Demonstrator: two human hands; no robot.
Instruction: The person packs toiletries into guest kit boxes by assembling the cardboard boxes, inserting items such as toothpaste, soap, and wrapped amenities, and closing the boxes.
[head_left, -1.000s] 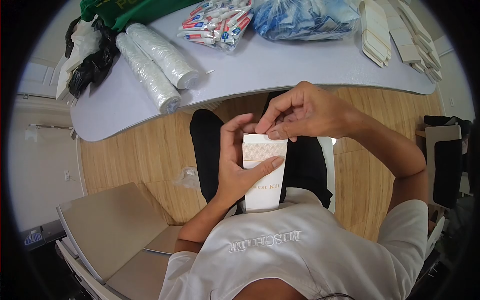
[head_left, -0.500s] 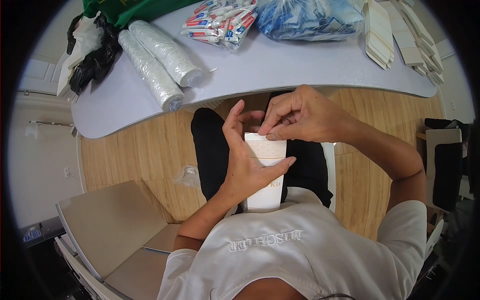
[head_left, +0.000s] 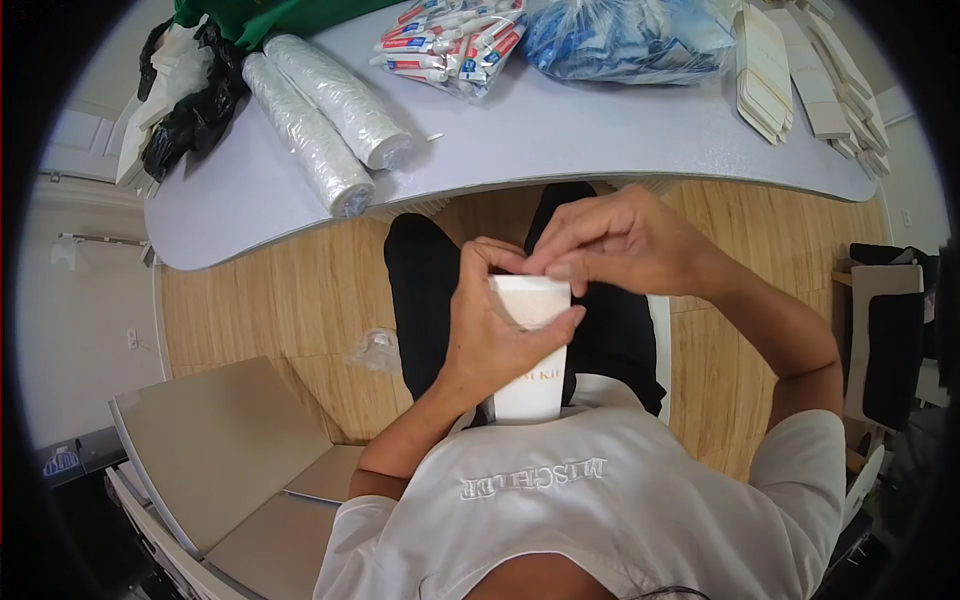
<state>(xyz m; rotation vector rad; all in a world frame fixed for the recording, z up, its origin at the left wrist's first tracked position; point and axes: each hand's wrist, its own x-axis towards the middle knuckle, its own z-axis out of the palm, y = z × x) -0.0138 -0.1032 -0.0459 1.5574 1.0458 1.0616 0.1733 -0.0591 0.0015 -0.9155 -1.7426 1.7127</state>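
A slim white carton [head_left: 532,395] with gold lettering ending in "Kit" stands against my shirt, over my lap. My left hand [head_left: 485,335] wraps around its upper part, thumb across the front and fingers bent behind the top edge. At the top end, my right hand [head_left: 625,245] is closed, its thumb and fingertips pinching the carton's upper edge or flap. Blur and the fingers hide exactly what lies between those fingertips.
On the pale table [head_left: 480,150] ahead lie two plastic-wrapped rolls [head_left: 310,130], a bag of toothpaste tubes [head_left: 455,45], a bag of blue packets [head_left: 630,40] and flat white cartons [head_left: 765,75]. A black bag [head_left: 190,120] sits left. Clear plastic [head_left: 375,350] lies on the floor.
My left fingers, raised and spread before, have bent down behind the carton's top. My right hand has shifted slightly down at the top edge, and the carton has tilted a little.
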